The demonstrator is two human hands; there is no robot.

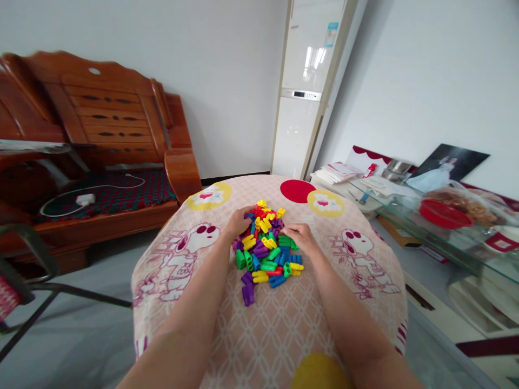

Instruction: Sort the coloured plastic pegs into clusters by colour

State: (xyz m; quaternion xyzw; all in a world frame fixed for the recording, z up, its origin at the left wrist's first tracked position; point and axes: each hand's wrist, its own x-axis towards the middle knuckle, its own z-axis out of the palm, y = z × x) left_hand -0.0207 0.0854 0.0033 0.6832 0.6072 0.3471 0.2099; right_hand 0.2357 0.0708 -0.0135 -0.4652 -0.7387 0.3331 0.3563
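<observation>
Blocks [269, 242] lie on the counter [279, 335] in one heap, colours mostly mixed, purple ones at its near edge. My left hand [239, 221] and right hand [302, 237] curl against opposite sides; I cannot tell whether either grips any.

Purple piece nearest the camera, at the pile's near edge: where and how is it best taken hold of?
Probably by its two outer sides, pinched between thumb and finger, coming down from above and the near side. The purple piece juts from the pile onto bare tablecloth, so its sides look free; beyond its far end lies another purple piece.
</observation>
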